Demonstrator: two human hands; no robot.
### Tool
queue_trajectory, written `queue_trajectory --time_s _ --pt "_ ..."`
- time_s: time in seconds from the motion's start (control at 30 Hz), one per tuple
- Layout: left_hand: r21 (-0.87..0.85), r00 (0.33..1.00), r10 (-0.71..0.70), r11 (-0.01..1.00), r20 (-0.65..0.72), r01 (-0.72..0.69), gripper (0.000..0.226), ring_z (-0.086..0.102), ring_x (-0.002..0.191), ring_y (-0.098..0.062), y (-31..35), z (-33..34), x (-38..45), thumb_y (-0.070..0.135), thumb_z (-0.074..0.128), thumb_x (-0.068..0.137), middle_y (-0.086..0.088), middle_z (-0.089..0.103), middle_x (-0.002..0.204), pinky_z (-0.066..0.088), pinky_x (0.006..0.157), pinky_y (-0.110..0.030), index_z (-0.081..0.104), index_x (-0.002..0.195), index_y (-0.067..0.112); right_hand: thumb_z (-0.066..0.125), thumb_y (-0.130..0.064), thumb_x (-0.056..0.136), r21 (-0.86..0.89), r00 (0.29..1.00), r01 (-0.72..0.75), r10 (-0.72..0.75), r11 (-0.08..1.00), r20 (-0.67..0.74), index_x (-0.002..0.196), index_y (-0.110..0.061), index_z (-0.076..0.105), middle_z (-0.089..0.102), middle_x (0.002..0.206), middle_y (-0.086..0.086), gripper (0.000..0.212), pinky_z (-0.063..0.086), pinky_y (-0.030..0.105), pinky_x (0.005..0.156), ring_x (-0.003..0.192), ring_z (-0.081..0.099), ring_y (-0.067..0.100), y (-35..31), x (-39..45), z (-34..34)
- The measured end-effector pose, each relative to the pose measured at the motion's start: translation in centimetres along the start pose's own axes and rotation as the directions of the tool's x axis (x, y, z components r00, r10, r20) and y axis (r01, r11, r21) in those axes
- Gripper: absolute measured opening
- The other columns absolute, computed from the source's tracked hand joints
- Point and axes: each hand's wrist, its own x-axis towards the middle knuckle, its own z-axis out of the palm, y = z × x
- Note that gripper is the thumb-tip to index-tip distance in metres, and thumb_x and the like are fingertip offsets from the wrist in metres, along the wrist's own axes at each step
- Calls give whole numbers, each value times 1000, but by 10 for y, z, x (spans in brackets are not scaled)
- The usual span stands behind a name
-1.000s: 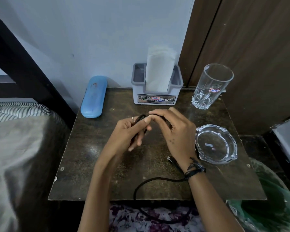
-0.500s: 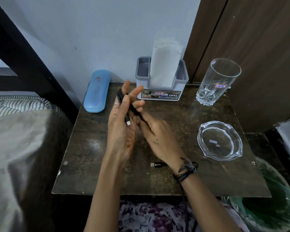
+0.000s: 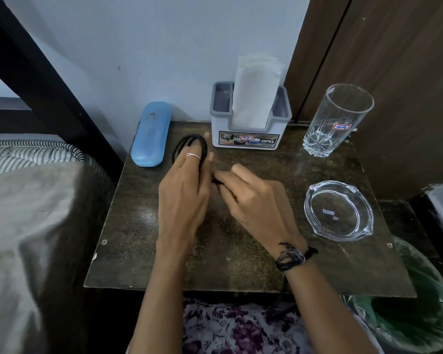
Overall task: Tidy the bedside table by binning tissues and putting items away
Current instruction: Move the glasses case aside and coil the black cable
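A black cable (image 3: 189,141) is looped several times around the fingers of my left hand (image 3: 183,190), which hovers over the dark bedside table (image 3: 143,226). My right hand (image 3: 253,203) sits just to its right and pinches a strand of the same cable at the left hand's side. The cable's tail runs under my right wrist and off the table's front edge. A white tissue (image 3: 256,90) stands upright in a grey and white holder (image 3: 250,134) at the back.
A blue glasses case (image 3: 151,134) lies at the back left. A tall glass (image 3: 338,118) stands back right, with a glass ashtray (image 3: 339,210) in front of it. A bin with a green liner (image 3: 414,310) sits low right. The bed is at left.
My left hand has turned palm-down with more cable wound on it. The cable's plug no longer lies on the table. My right hand has moved up beside the left.
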Motion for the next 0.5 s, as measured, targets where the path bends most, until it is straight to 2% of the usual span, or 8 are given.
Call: queue_trajectory --time_s 0.03,0.07,0.17,0.23,0.33,0.43,0.5 --pt "48 1000 -12 999 -2 12 23 48 60 -23 0 -1 2 29 43 95 4 48 65 33 54 -32 45 77 15 55 -17 90 -68 999 27 -29 997 -25 93 -13 68 56 73 -1 14 44 26 41 52 54 13 -1 -2 -1" --pt "54 999 -28 998 20 26 31 46 54 -22 -2 -2 2 34 43 94 7 42 57 34 50 -33 38 69 17 56 -17 90 -109 997 44 -51 993 -62 94 -13 69 55 73 -1 14 44 25 40 52 53 11 0 -4 0" --pt "-182 981 -116 972 158 145 45 51 45 -18 -6 -2 3 44 46 92 2 50 47 44 48 -34 47 60 12 59 -17 91 -113 992 19 -33 993 -123 111 -11 67 57 76 0 22 48 25 42 54 53 10 5 -5 1" --pt "-355 928 -183 886 325 299 51 47 37 -13 -8 -2 5 47 48 91 -3 54 43 39 43 -24 55 56 10 60 -16 90 -98 991 -32 19 995 -129 122 -9 61 61 81 1 33 49 24 46 59 57 12 8 -5 2" --pt "-493 780 -165 692 603 527 48 42 33 -13 -6 -3 6 51 52 82 -1 55 43 34 37 -17 58 58 9 51 -21 90 -81 990 -121 115 989 -84 131 -9 53 61 81 1 43 42 22 45 60 58 13 10 -3 4" --pt "-562 702 -74 543 708 624 29 36 28 -6 -8 -8 6 34 63 77 3 52 41 31 34 -12 57 58 13 37 -37 93 25 983 -180 181 983 -26 136 -10 47 67 86 2 52 48 28 45 64 63 17 12 -2 2" --pt "-607 686 -22 445 727 658 31 32 26 -3 -9 -12 5 25 60 85 5 48 39 27 32 -11 57 55 18 35 -44 91 134 975 -219 221 967 -1 138 -12 45 70 92 2 58 51 30 52 72 66 18 14 -2 2"
